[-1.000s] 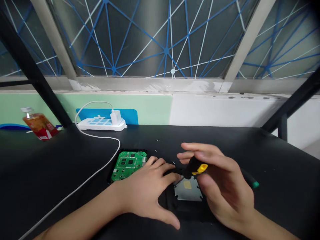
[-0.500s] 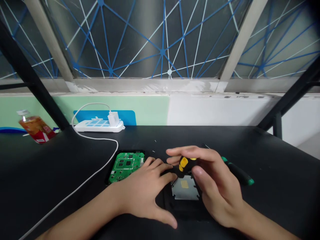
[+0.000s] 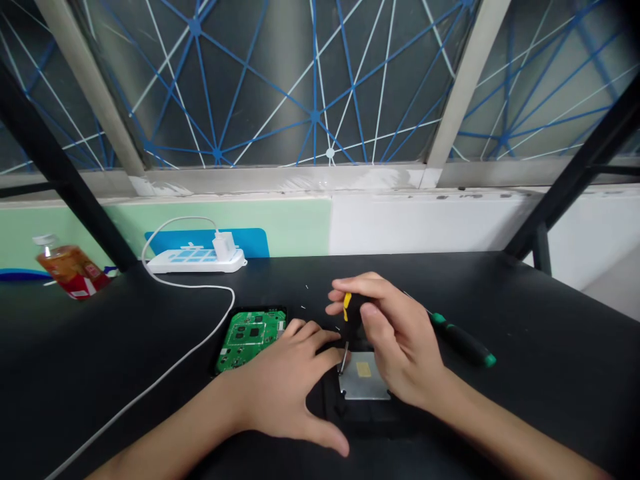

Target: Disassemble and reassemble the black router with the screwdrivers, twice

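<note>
"Head view: how did that screwdriver [image 3: 353, 319] seem to handle?"

"Light and stiff, I judged; best gripped by its handle [image 3: 347, 307], where the right hand [image 3: 403, 337] held it."

"Looks and position?"

"Black and yellow, metal shaft [image 3: 344, 359] slanting to the silver plate [image 3: 367, 385] at its left edge. The left hand [image 3: 285, 383] lay spread beside it, gripping nothing visible."

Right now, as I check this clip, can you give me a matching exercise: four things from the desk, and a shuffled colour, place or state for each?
Things:
1. circuit board
2. metal plate
3. yellow-and-black screwdriver
4. drink bottle

Descriptions:
A. held in the right hand
B. silver-grey
C. capped, near the picture's left edge
D. green

Pairs: 1-D, 2-B, 3-A, 4-C
</note>
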### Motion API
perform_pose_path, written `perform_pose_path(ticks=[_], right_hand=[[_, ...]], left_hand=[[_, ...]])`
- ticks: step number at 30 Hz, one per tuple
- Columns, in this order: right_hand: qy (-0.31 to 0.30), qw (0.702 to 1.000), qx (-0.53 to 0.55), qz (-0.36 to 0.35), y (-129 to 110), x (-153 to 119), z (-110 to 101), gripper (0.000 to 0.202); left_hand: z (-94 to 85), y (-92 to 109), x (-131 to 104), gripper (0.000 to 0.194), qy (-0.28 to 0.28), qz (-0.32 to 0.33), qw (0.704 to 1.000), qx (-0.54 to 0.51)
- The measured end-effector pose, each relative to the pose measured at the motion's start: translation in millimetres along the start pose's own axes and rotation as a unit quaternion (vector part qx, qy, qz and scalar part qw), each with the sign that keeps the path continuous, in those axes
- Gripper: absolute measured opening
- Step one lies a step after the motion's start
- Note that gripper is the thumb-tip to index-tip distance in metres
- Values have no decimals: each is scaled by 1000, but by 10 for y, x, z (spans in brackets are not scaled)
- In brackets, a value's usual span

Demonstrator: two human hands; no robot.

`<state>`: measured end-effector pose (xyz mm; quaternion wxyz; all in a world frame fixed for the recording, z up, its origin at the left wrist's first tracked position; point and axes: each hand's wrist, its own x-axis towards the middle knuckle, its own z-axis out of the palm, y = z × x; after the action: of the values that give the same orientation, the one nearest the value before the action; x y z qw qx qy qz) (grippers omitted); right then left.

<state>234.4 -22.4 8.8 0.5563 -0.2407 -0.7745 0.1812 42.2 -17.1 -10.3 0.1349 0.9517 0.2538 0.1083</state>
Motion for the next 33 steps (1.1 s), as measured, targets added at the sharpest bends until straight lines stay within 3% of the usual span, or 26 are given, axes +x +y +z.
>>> perform_pose_path(ticks=[3, 9, 16, 19, 22, 28, 33], right_hand=[[13, 1000, 5, 15, 56, 33, 8, 26], [85, 992, -95, -8, 40, 91, 63, 13], [59, 997, 32, 34, 6, -47, 121, 29], [91, 996, -7, 3, 40, -68, 121, 22], [120, 990, -66, -25, 31, -56, 108, 27], [71, 997, 7, 19, -14, -104, 84, 33], [79, 997, 5, 3, 74, -138, 109, 30]], left_hand=[[5, -2, -5, 76, 5, 1, 1000, 0], [-5, 8, -10, 75, 6, -1, 1000, -5], [22, -2, -15, 74, 22, 6, 1000, -1], [12, 5, -18, 75, 10, 4, 1000, 0], [-5, 16, -17, 74, 0, 5, 1000, 5], [7, -1, -14, 76, 16, 8, 1000, 6], [17, -9, -23, 75, 20, 12, 1000, 2]])
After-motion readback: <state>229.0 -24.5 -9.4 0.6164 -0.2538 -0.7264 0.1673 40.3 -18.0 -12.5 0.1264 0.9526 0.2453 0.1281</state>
